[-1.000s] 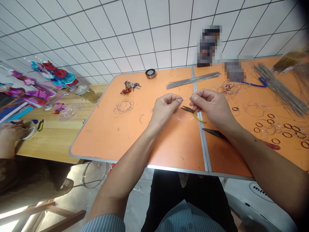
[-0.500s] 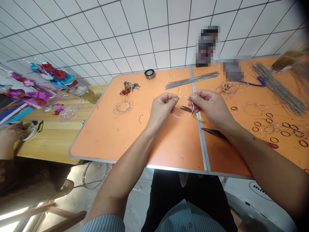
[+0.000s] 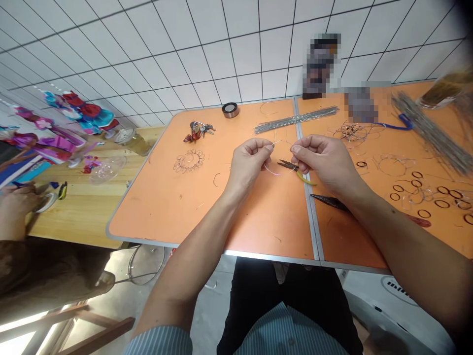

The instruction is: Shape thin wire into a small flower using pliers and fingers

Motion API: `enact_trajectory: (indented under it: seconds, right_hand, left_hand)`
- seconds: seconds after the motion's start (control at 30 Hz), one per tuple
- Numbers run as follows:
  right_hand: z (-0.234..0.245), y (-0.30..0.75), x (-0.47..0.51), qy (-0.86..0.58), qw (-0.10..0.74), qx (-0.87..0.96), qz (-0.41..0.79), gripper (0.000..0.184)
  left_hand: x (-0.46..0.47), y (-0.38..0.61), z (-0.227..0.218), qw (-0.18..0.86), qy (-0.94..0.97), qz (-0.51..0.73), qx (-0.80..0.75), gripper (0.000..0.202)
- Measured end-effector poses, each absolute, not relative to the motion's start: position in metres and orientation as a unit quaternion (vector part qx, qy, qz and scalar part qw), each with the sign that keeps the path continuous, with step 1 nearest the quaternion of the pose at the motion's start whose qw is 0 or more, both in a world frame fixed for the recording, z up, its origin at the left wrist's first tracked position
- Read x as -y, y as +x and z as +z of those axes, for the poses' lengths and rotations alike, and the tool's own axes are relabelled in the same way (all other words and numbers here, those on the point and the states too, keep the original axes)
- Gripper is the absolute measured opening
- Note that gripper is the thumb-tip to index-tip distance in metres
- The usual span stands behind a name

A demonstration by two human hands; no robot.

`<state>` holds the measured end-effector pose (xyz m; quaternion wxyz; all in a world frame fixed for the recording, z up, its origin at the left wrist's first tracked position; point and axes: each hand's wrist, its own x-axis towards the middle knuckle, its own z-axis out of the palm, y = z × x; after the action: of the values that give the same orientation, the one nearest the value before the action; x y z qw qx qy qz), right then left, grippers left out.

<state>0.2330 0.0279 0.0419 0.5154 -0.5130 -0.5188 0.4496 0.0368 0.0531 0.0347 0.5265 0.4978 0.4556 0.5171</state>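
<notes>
Over the middle of the orange table, my left hand and my right hand each pinch an end of one thin silvery wire. The wire sags in a small loop between the two hands and a loose end sticks up above my left thumb. Both hands hover just above the tabletop. Directly beneath them lie small pliers with yellow handles.
A dark pointed tool lies by my right forearm. A bundle of straight wires, a tape roll, keys and a wire flower lie farther back. Small dark rings are scattered at the right. Another person's hand works at the wooden table on the left.
The wire went from stretched straight between my hands to bent into a round loop, and now the loop is smaller and hangs lower. My hands stayed in nearly the same place.
</notes>
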Motion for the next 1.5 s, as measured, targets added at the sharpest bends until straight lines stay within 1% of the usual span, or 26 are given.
enact_trajectory:
  seconds: [0.17, 0.3, 0.37, 0.53, 0.6, 0.7, 0.93, 1.1, 1.5]
  right_hand:
    - [0.044, 0.237, -0.03, -0.51, 0.544, 0.507, 0.432, 0.024]
    - [0.047, 0.242, -0.032, -0.5, 0.557, 0.508, 0.426, 0.027]
    - [0.047, 0.244, -0.032, -0.491, 0.54, 0.52, 0.444, 0.029]
    - [0.045, 0.241, -0.029, -0.488, 0.443, 0.563, 0.499, 0.039]
    - [0.045, 0.239, -0.028, -0.487, 0.433, 0.562, 0.509, 0.037]
    - [0.045, 0.237, -0.028, -0.488, 0.442, 0.554, 0.509, 0.032]
    - [0.043, 0.237, -0.029, -0.474, 0.459, 0.537, 0.526, 0.03]
    - [0.04, 0.236, -0.03, -0.451, 0.466, 0.51, 0.565, 0.027]
    - [0.035, 0.236, -0.031, -0.455, 0.464, 0.503, 0.569, 0.033]
  left_hand:
    - [-0.049, 0.034, 0.04, 0.565, 0.525, 0.461, -0.44, 0.018]
    - [-0.047, 0.033, 0.042, 0.593, 0.543, 0.419, -0.423, 0.029]
    - [-0.048, 0.033, 0.041, 0.593, 0.538, 0.425, -0.422, 0.034]
    - [-0.05, 0.032, 0.038, 0.572, 0.514, 0.466, -0.437, 0.039]
    - [-0.051, 0.032, 0.038, 0.565, 0.512, 0.475, -0.44, 0.041]
    - [-0.051, 0.031, 0.04, 0.559, 0.516, 0.478, -0.44, 0.043]
    - [-0.051, 0.031, 0.041, 0.558, 0.518, 0.477, -0.439, 0.042]
    - [-0.051, 0.031, 0.041, 0.557, 0.52, 0.475, -0.44, 0.038]
    - [-0.049, 0.032, 0.043, 0.553, 0.516, 0.475, -0.45, 0.04]
